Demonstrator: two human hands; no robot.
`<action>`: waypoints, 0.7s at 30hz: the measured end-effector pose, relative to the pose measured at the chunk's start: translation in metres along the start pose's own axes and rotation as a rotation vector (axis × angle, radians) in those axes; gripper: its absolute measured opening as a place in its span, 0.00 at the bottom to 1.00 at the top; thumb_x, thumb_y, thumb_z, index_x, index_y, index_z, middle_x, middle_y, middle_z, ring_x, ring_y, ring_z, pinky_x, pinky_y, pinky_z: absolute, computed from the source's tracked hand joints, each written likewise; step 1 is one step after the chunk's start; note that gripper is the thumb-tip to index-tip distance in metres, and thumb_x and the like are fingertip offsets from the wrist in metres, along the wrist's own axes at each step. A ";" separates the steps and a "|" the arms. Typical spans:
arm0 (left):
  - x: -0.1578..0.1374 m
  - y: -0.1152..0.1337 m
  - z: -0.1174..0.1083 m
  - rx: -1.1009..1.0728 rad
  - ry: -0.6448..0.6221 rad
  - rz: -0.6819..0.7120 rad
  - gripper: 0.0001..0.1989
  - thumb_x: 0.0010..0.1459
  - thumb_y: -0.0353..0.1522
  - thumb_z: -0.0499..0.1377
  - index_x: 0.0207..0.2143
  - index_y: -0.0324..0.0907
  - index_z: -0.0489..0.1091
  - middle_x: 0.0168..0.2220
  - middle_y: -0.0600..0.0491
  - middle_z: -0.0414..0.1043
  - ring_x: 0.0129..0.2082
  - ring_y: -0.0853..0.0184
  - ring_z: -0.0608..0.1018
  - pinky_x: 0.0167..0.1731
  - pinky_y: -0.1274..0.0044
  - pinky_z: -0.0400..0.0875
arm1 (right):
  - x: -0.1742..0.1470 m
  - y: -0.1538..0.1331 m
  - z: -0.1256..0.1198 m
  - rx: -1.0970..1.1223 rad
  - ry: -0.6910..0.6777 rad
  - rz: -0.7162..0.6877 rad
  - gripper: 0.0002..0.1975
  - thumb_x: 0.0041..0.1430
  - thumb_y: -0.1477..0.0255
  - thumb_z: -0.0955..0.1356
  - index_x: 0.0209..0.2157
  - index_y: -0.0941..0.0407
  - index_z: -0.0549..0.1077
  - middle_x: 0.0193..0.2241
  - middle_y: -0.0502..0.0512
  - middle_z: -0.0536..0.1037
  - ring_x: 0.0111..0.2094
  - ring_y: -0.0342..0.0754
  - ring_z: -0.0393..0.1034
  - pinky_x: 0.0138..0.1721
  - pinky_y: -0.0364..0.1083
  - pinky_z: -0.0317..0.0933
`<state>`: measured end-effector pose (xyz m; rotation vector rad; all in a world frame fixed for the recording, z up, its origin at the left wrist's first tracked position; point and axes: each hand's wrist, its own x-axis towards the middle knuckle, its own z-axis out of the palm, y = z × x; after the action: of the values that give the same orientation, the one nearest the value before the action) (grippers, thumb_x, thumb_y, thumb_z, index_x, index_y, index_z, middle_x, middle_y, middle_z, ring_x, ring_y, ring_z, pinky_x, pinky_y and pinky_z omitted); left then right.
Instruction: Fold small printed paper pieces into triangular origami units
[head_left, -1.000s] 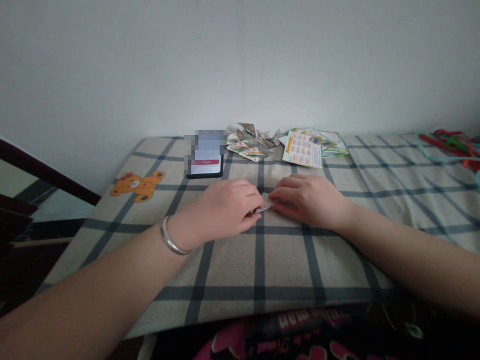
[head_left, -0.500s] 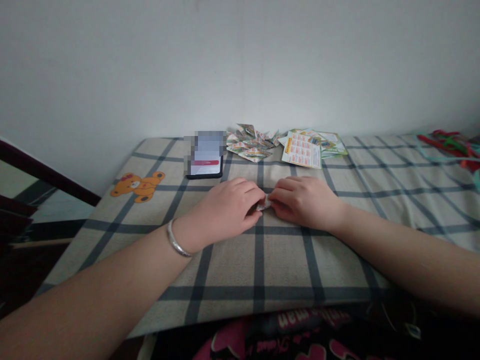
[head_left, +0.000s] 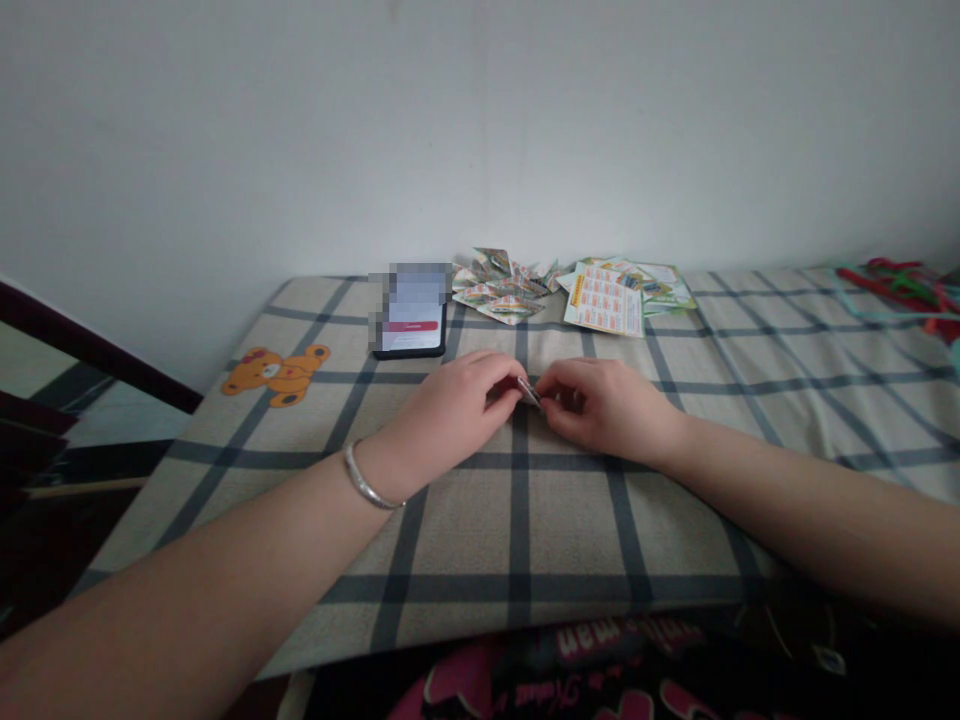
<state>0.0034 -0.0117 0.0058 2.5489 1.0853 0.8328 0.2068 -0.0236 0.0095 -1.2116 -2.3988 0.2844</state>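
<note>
Between my two hands is a small folded piece of paper [head_left: 529, 391], whitish and mostly covered by fingertips. My left hand [head_left: 480, 395], with a silver bangle [head_left: 367, 480] on its wrist, pinches the paper's left end between thumb and fingers. From the other side, my right hand [head_left: 592, 400] has its thumb and fingers closed on the right end. Both hands are low over the checked tablecloth [head_left: 450, 530]. Behind them lies a pile of folded printed papers [head_left: 502, 290], beside a stack of flat printed sheets [head_left: 607, 300].
A phone [head_left: 412, 310] with its screen lit lies at the back left. An orange bear figure [head_left: 277, 374] is on the cloth at left. Red and green strips [head_left: 900, 285] lie at the far right. A white wall [head_left: 480, 130] rises behind the table.
The paper has turned and now tilts between the fingertips. My left fingers have straightened somewhat, and the right hand's fingers have opened into a looser pinch.
</note>
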 end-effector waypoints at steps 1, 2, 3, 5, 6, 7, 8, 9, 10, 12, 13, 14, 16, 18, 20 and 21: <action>0.000 0.000 0.000 -0.006 0.005 -0.010 0.05 0.58 0.24 0.57 0.36 0.41 0.70 0.36 0.55 0.74 0.38 0.68 0.75 0.39 0.76 0.69 | 0.000 0.000 0.000 0.027 -0.004 0.022 0.06 0.54 0.73 0.66 0.34 0.56 0.74 0.24 0.48 0.74 0.25 0.40 0.66 0.27 0.40 0.54; 0.000 0.000 0.001 -0.013 0.012 -0.021 0.05 0.58 0.24 0.57 0.36 0.41 0.70 0.36 0.55 0.74 0.37 0.68 0.75 0.39 0.76 0.69 | 0.000 -0.001 0.000 0.053 -0.010 0.041 0.05 0.54 0.73 0.67 0.34 0.56 0.74 0.23 0.47 0.74 0.24 0.40 0.66 0.27 0.40 0.54; 0.001 0.000 0.002 -0.023 0.020 -0.034 0.05 0.58 0.25 0.57 0.36 0.41 0.70 0.35 0.55 0.74 0.37 0.68 0.75 0.38 0.76 0.70 | 0.001 -0.001 0.000 0.081 -0.019 0.057 0.05 0.54 0.72 0.67 0.33 0.56 0.74 0.23 0.47 0.73 0.24 0.40 0.66 0.26 0.40 0.54; 0.001 0.000 0.003 -0.048 0.037 -0.065 0.04 0.58 0.25 0.58 0.36 0.41 0.70 0.35 0.55 0.74 0.36 0.68 0.76 0.37 0.76 0.70 | 0.001 -0.001 0.001 0.128 -0.028 0.082 0.05 0.55 0.71 0.67 0.33 0.56 0.73 0.22 0.47 0.73 0.23 0.40 0.66 0.26 0.40 0.54; 0.000 0.000 0.004 -0.060 0.046 -0.079 0.05 0.58 0.26 0.58 0.37 0.41 0.70 0.36 0.55 0.74 0.36 0.68 0.76 0.36 0.76 0.71 | 0.001 0.000 0.001 0.147 -0.029 0.090 0.05 0.55 0.71 0.67 0.33 0.56 0.73 0.22 0.47 0.73 0.23 0.40 0.66 0.26 0.40 0.54; 0.000 -0.001 0.005 -0.066 0.054 -0.090 0.05 0.58 0.26 0.58 0.37 0.41 0.70 0.36 0.54 0.74 0.36 0.69 0.76 0.36 0.76 0.71 | 0.001 0.000 0.001 0.162 -0.029 0.096 0.05 0.55 0.70 0.66 0.32 0.56 0.72 0.22 0.47 0.73 0.23 0.40 0.66 0.25 0.40 0.55; 0.000 -0.001 0.005 -0.067 0.060 -0.094 0.05 0.58 0.26 0.58 0.37 0.41 0.70 0.36 0.54 0.75 0.36 0.69 0.77 0.36 0.76 0.71 | 0.001 0.000 0.001 0.173 -0.030 0.102 0.05 0.55 0.70 0.66 0.32 0.56 0.72 0.22 0.47 0.73 0.23 0.40 0.66 0.25 0.41 0.55; 0.000 -0.001 0.005 -0.061 0.060 -0.091 0.05 0.58 0.26 0.58 0.37 0.41 0.70 0.36 0.54 0.75 0.36 0.68 0.77 0.36 0.76 0.71 | 0.002 0.000 0.001 0.183 -0.034 0.108 0.04 0.55 0.70 0.66 0.32 0.56 0.72 0.22 0.47 0.73 0.23 0.40 0.66 0.25 0.41 0.55; 0.000 -0.001 0.005 -0.050 0.056 -0.083 0.05 0.58 0.26 0.58 0.37 0.41 0.70 0.36 0.55 0.75 0.36 0.68 0.77 0.36 0.76 0.71 | 0.002 0.000 0.001 0.194 -0.039 0.113 0.04 0.55 0.70 0.66 0.32 0.56 0.71 0.23 0.47 0.73 0.24 0.41 0.66 0.25 0.41 0.55; 0.000 0.000 0.005 -0.021 0.035 -0.061 0.05 0.58 0.25 0.58 0.37 0.41 0.71 0.36 0.55 0.76 0.37 0.68 0.77 0.38 0.76 0.71 | 0.003 -0.001 0.001 0.217 -0.048 0.122 0.05 0.56 0.70 0.67 0.33 0.56 0.71 0.23 0.48 0.74 0.24 0.41 0.67 0.26 0.41 0.56; 0.000 0.001 0.005 -0.004 0.023 -0.050 0.06 0.58 0.25 0.58 0.37 0.41 0.72 0.36 0.55 0.76 0.37 0.68 0.77 0.39 0.75 0.71 | 0.003 -0.001 0.001 0.225 -0.050 0.126 0.05 0.56 0.69 0.67 0.32 0.56 0.70 0.24 0.48 0.74 0.25 0.41 0.67 0.26 0.41 0.56; 0.000 0.001 0.004 0.012 0.011 -0.041 0.06 0.58 0.24 0.58 0.37 0.41 0.72 0.36 0.55 0.76 0.37 0.68 0.77 0.40 0.75 0.71 | 0.003 -0.001 0.001 0.230 -0.049 0.130 0.05 0.56 0.69 0.67 0.32 0.56 0.70 0.24 0.48 0.74 0.25 0.41 0.67 0.26 0.41 0.56; 0.000 0.003 0.003 0.033 -0.001 -0.030 0.07 0.59 0.24 0.57 0.38 0.41 0.72 0.37 0.55 0.76 0.38 0.68 0.77 0.41 0.75 0.71 | 0.003 -0.001 0.001 0.231 -0.047 0.134 0.06 0.57 0.68 0.67 0.32 0.56 0.69 0.23 0.48 0.73 0.25 0.41 0.67 0.25 0.41 0.56; -0.002 0.005 0.002 0.046 -0.009 -0.026 0.08 0.58 0.25 0.57 0.40 0.41 0.71 0.38 0.54 0.76 0.38 0.67 0.76 0.41 0.74 0.71 | 0.003 -0.002 0.001 0.225 -0.044 0.134 0.05 0.57 0.69 0.67 0.32 0.56 0.69 0.23 0.47 0.73 0.24 0.41 0.67 0.25 0.41 0.56; -0.003 0.006 0.001 0.055 -0.023 -0.016 0.09 0.58 0.27 0.58 0.42 0.41 0.70 0.39 0.53 0.75 0.39 0.66 0.76 0.41 0.73 0.72 | 0.003 -0.001 0.002 0.221 -0.041 0.131 0.05 0.57 0.69 0.67 0.32 0.56 0.69 0.23 0.47 0.73 0.24 0.41 0.67 0.25 0.41 0.56; -0.003 0.007 0.001 0.057 -0.035 -0.009 0.09 0.58 0.28 0.59 0.43 0.40 0.69 0.40 0.52 0.75 0.39 0.66 0.76 0.41 0.73 0.72 | 0.002 -0.001 0.002 0.220 -0.040 0.130 0.05 0.57 0.69 0.67 0.32 0.56 0.69 0.23 0.47 0.73 0.24 0.41 0.67 0.25 0.41 0.56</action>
<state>0.0061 -0.0186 0.0064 2.5925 1.1248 0.7631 0.2042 -0.0221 0.0089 -1.2694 -2.2547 0.6017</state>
